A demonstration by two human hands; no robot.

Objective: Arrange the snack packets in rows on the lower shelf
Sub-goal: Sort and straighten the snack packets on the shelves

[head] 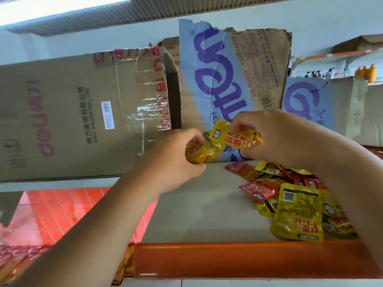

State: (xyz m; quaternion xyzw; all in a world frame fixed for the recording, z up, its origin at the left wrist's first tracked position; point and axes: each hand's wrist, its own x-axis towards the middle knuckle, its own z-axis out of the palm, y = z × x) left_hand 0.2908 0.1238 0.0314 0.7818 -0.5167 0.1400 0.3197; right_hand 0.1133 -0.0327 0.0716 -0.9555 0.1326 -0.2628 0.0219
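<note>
Above a pale shelf (196, 208) edged in orange, the left hand (176, 160) grips one yellow snack packet (199, 151) while the right hand (267, 135) pinches another yellow packet (236, 135), beside a loose pile of packets (290, 199).

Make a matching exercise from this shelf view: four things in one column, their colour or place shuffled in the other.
1. Deli carton
2. purified-water carton
3. snack packet pile
4. shelf lip

A. orange, nearest the camera
B. blue with purple lettering
C. red and yellow, loose at the right
D. plain brown, far left

Pairs: 1-D, 2-B, 3-C, 4-A.
</note>
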